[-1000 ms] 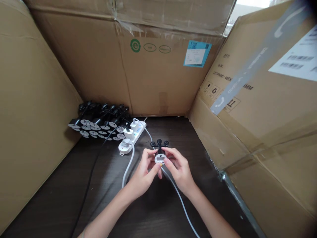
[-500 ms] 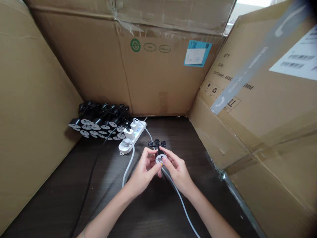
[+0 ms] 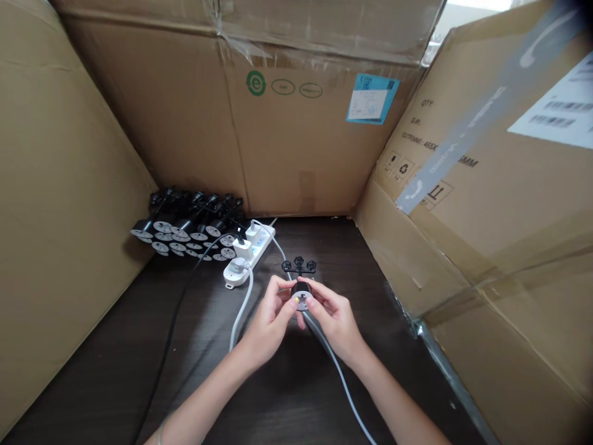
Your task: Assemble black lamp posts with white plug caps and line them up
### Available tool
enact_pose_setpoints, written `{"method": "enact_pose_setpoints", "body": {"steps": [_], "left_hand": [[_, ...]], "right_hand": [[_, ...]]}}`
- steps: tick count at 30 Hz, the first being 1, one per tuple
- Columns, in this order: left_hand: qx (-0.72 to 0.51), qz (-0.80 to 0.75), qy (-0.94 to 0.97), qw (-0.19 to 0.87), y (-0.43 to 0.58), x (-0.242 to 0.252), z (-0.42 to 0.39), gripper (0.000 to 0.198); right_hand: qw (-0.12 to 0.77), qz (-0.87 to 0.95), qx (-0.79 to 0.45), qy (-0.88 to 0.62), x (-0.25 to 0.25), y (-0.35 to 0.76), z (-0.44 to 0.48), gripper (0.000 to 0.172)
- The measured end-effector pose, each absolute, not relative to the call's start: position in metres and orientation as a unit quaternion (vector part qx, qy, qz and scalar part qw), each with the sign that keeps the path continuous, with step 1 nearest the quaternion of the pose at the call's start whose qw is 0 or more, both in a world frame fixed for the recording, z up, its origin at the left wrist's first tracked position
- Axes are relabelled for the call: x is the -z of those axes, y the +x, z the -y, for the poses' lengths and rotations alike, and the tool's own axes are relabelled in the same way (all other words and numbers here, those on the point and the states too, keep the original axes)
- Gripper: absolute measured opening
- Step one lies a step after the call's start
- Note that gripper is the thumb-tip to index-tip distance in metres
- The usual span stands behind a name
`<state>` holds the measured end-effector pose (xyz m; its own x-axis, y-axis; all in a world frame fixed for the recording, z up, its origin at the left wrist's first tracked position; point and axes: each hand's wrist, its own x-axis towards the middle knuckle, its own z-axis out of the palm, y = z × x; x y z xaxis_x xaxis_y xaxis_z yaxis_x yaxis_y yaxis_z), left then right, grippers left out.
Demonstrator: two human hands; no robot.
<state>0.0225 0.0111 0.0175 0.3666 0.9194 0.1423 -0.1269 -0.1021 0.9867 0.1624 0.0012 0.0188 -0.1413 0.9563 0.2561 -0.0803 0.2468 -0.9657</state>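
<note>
**Black fixture (image 3: 301, 287) pinched between 2 bare hands**

The left hand (image 3: 271, 312) and right hand (image 3: 337, 314) meet near the middle of the view, the black fixture between them. Each grip is closed on it: both thumbs press near the pale round base (image 3: 303, 302), which faces the wearer, while the other fingers wrap the dark body from the sides. Fingertips on the far side are hidden, and the thumbs cover part of the base, so its cut-out is hard to make out. A yellow spot by the left thumb is too small to identify. 3 dark heads (image 3: 299, 262) stick out beyond the fingers. Whether the fixture touches the dark bench (image 3: 296, 402) cannot be told.

A pale cable (image 3: 345, 377) emerges from below the hands and leaves at the lower edge; its path behind them is hidden. To the left lies a white power strip (image 3: 259, 248), its sockets partly covered by plugs. Beyond it, similar black pieces (image 3: 185, 225) are piled up, overlapping too much to count. On the right-hand carton (image 3: 500, 235), tape (image 3: 445, 154) hides some print, and a white label (image 3: 556, 105) is cut off by the frame.
</note>
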Motion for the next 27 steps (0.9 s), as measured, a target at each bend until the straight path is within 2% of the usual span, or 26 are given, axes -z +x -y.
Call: {"method": "enact_pose_setpoints", "body": {"steps": [13,19,27], "left_hand": [[-0.472,-0.332,0.613,0.540,0.0237,-0.0095,-0.0080,0.013],[-0.475,-0.321,0.591,0.568,0.0234,-0.0136,-0.0084,0.017],[-0.470,-0.324,0.591,0.570,0.0235,-0.0115,-0.0077,0.024]], "right_hand": [[0.523,0.599,-0.476,-0.376,-0.0203,0.1630,0.0026,0.031],[0.535,0.595,-0.460,-0.385,-0.0191,0.1626,0.0010,0.031],[0.520,0.631,-0.429,-0.385,-0.0116,0.1646,0.0004,0.040]]}}
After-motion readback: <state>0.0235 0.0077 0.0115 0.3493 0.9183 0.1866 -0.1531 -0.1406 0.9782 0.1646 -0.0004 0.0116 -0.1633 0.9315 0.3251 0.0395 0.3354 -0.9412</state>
